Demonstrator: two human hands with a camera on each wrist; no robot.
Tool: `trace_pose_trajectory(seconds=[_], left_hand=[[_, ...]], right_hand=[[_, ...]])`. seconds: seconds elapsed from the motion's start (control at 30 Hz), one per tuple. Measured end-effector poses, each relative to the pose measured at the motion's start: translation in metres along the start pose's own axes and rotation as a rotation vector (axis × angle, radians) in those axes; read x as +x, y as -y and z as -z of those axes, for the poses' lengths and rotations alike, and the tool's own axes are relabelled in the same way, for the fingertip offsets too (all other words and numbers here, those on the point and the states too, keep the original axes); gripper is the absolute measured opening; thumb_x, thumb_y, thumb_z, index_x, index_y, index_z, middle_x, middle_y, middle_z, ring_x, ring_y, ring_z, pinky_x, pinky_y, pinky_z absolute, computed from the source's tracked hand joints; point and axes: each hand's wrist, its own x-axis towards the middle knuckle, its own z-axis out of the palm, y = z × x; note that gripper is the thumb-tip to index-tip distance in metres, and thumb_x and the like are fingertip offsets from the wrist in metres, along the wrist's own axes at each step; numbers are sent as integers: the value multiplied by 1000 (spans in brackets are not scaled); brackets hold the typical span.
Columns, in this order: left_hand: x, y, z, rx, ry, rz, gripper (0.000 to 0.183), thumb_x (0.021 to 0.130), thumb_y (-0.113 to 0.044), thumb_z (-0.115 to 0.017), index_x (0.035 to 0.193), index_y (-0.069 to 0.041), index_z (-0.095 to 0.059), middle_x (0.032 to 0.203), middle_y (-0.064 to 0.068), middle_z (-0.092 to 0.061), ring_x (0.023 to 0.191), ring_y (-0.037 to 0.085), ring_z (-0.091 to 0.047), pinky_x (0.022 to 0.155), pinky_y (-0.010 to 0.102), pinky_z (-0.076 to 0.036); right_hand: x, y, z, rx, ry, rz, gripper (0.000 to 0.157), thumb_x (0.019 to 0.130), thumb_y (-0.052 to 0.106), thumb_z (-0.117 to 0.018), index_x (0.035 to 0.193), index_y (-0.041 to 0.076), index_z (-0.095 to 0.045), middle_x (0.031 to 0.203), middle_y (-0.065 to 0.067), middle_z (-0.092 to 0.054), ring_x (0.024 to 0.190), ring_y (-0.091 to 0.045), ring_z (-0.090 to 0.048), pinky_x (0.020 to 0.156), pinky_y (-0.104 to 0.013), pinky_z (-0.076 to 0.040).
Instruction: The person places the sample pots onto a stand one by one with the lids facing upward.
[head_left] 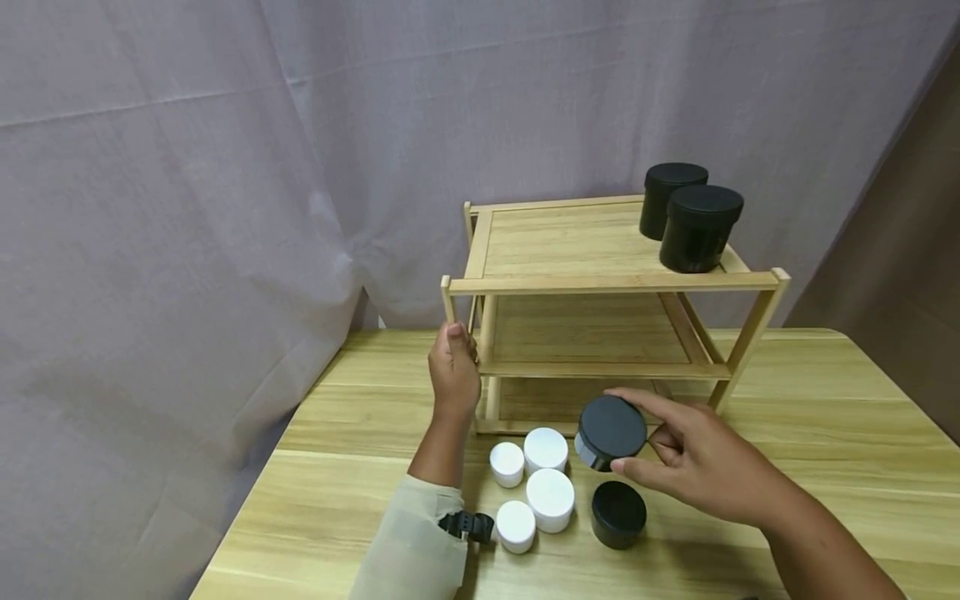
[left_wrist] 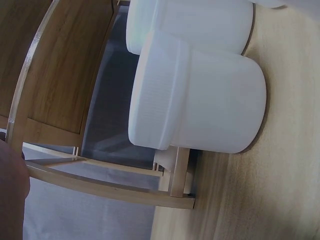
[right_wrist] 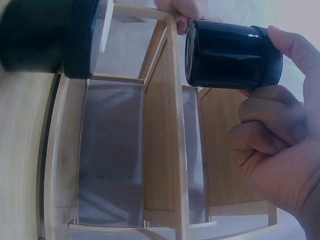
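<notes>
Nearest, on the wooden table (head_left: pixel 337 467) in front of the three-tier pale bamboo rack (head_left: pixel 555 242), stand four squat white lidded jars (head_left: pixel 550 500), off its left part, with a short, round black jar (head_left: pixel 618 514) to their right. Just beyond that, raised off the table before the rack's lowest tier, the right hand (head_left: pixel 693 458) pinches a glossy black cylindrical jar (head_left: pixel 611 433) by its lid, thumb opposite fingers, the others curled under. The left hand (head_left: pixel 455 367) grips the rack's front left post. To handle this well, I'd keep the held jar level and clear of the rack's front rails, with the left hand steadying the frame; a grip on the lid alone depends on it being tight. Farther back, two tall black jars (head_left: pixel 697 233) stand on the rack's top tier, right end. All are lidded and opaque, so contents cannot be told.
</notes>
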Motion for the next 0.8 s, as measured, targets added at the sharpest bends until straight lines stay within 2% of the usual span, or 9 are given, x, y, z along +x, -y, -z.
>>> trace_pose_trajectory(seconds=[0.2, 0.4, 0.8], left_hand=[[0, 2, -3, -11, 10, -1, 83, 100, -81, -31, 82, 0, -42, 64, -8, -35, 56, 4, -31, 53, 19, -30], [0, -1, -2, -8, 6, 6, 77, 99, -81, -31, 80, -8, -41, 63, -8, -34, 55, 4, -29, 52, 19, -29], [0, -2, -1, 6, 7, 9, 80, 99, -82, -31, 81, -5, -41, 64, -8, -34, 56, 4, -29, 53, 19, -28]], right_hand=[[-3, 5, 0, -26, -21, 12, 71, 92, 26, -92, 154, 27, -58, 63, 18, -33, 53, 4, -33, 48, -23, -36], [-3, 9, 1, -32, -28, 29, 71, 94, 23, -90, 157, 25, -56, 63, 19, -33, 54, 5, -33, 47, -22, -36], [-3, 19, 9, -69, -35, 51, 66, 99, 23, -85, 157, 28, -53, 64, 20, -35, 53, 4, -35, 47, -22, -37]])
